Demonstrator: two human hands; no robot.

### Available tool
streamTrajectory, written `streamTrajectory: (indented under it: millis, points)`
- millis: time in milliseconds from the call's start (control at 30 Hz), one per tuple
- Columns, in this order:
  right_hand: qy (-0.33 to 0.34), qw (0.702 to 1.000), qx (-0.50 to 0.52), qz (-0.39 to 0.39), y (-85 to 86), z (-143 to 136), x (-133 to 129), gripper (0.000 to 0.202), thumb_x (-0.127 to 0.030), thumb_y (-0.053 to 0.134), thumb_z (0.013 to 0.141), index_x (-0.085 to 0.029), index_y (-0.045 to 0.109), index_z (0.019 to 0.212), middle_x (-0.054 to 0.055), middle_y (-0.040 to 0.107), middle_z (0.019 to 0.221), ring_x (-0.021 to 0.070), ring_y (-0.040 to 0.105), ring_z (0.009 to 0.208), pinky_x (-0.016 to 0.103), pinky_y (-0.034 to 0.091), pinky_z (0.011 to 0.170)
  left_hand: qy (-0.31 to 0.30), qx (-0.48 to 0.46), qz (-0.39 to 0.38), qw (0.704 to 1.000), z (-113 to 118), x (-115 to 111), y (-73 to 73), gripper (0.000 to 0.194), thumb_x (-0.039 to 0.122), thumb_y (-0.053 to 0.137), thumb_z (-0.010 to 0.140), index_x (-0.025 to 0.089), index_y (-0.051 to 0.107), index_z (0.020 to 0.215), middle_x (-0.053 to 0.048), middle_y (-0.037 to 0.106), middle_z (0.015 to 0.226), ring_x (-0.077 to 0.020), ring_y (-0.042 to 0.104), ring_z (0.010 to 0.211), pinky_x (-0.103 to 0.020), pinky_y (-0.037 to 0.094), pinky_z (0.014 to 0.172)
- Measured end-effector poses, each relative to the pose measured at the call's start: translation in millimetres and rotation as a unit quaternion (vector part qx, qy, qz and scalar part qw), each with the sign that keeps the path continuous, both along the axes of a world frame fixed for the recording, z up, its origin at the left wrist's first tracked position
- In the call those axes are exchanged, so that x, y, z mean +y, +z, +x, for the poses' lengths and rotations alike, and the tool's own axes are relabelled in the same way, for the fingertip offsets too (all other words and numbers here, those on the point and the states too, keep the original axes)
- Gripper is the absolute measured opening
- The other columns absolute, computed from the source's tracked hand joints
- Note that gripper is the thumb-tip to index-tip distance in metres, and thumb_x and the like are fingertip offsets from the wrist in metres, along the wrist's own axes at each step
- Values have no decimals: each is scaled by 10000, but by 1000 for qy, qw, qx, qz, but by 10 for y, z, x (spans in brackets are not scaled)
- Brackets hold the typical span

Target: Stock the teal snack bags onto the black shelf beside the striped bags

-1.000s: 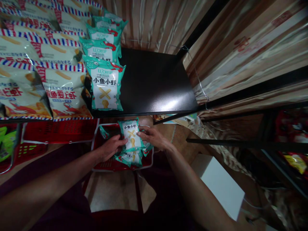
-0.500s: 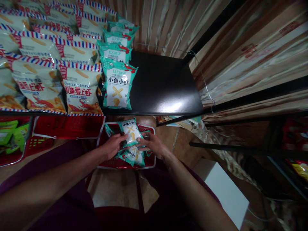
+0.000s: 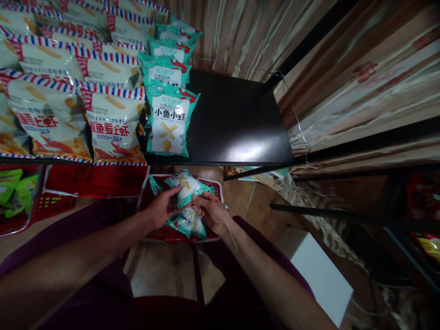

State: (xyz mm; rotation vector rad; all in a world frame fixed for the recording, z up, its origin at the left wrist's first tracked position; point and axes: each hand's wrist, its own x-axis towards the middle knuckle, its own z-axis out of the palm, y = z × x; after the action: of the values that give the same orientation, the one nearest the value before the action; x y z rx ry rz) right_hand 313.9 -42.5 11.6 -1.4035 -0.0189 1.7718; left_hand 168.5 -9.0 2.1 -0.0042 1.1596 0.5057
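Observation:
A teal and white snack bag (image 3: 186, 184) is between my hands, tilted, just above a red basket (image 3: 146, 195). My left hand (image 3: 165, 206) grips its left side, thumb on the front. At its lower right edge, my right hand (image 3: 210, 210) pinches the bag with bent fingers. Beneath lies another teal snack bag (image 3: 190, 222) in the basket, partly covered by my hands. On the black shelf above, a row of matching teal bags (image 3: 168, 121) stands upright, one behind another.
Several white bags with striped edges (image 3: 113, 123) fill the shelf's left part. Bare black shelf surface (image 3: 233, 119) lies right of the teal row. More red baskets (image 3: 96, 180) sit below, one with green packets (image 3: 25, 192). A white box (image 3: 321, 275) stands at right.
The held bag has tilted, its top turning left. My right hand has moved slightly left and closed on the bag's lower edge. The view has shifted a little.

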Motion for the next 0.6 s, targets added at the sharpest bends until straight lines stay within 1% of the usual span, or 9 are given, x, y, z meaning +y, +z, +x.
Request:
streamTrajectory:
  millis: [100,200,300,367,400,500,600]
  points:
    - [8,1000,3,-7,15,22,17,378,-165,878,415,-175,529,559,-53,639,530,81,625,503,148,517,502,-5,-11,-10,1000,4,15,17,120,217,555,828,131,635,855,-33,666,658,-134,617,554,-235,505,539]
    - [8,1000,-11,-13,9,65,21,375,-158,870,431,-182,524,574,-56,629,528,80,618,499,154,515,501,-7,4,5,1000,-21,54,-31,104,224,623,783,141,642,842,-15,658,654,-120,600,538,-218,485,506]
    - [21,999,-19,-23,11,123,16,363,-138,856,420,-181,529,572,-46,636,537,96,617,492,189,523,503,42,44,22,998,-89,179,-93,77,225,630,780,149,636,787,-4,656,653,-110,593,523,-207,473,493]
    - [54,998,-25,-29,19,166,10,326,-133,845,414,-169,557,564,-26,650,546,103,618,497,201,521,505,67,74,41,994,-151,299,-118,75,184,598,796,144,627,740,-2,657,638,-103,590,510,-200,474,499]
    - [70,997,-31,-29,24,188,8,306,-135,839,412,-162,568,552,-22,647,536,101,613,494,199,516,501,67,82,47,993,-182,359,-124,80,148,587,793,139,626,724,-1,654,622,-99,587,502,-195,473,500]
    - [109,993,-44,-23,37,251,8,259,-147,824,415,-153,581,505,-39,612,483,76,574,459,183,498,490,29,74,43,996,-254,492,-121,59,60,618,739,107,651,723,-37,678,625,-129,611,514,-228,505,524]
    - [133,990,-46,-13,38,300,12,217,-167,811,435,-143,625,544,-31,635,522,67,566,467,180,491,504,-24,42,45,998,-278,531,-113,83,69,688,694,91,681,774,-89,719,719,-172,651,566,-273,542,560]
